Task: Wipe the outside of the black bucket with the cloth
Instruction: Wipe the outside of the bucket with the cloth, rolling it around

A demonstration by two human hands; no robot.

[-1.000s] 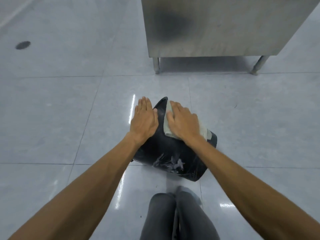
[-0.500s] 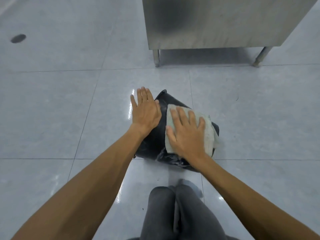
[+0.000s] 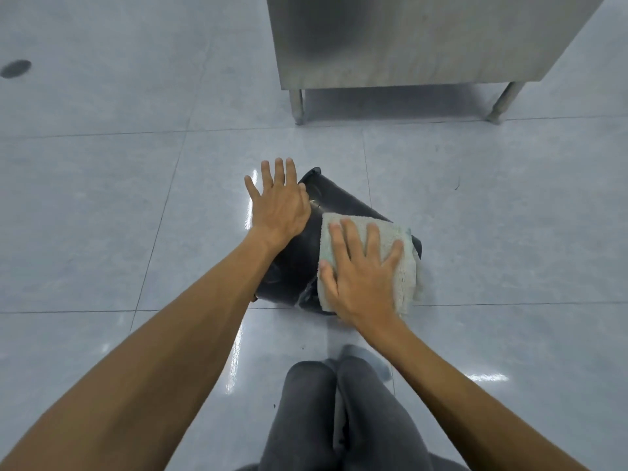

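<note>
The black bucket (image 3: 343, 207) lies on its side on the grey tiled floor, straight ahead of me. A pale green cloth (image 3: 399, 239) is spread over its near right part. My right hand (image 3: 360, 277) presses flat on the cloth with the fingers splayed. On the bucket's left side rests the palm of my left hand (image 3: 278, 205), its fingers apart and lifted a little, holding nothing. Much of the bucket's wall is hidden under the cloth and both hands.
A stainless steel cabinet (image 3: 414, 39) on short legs (image 3: 297, 105) stands just beyond the bucket. My knees in grey trousers (image 3: 339, 413) are close below it. A dark round mark (image 3: 15, 68) sits in the floor at far left.
My right hand has slid the cloth from the bucket's upper middle toward me and to the right end. My left hand shifted up-left and its fingers spread.
</note>
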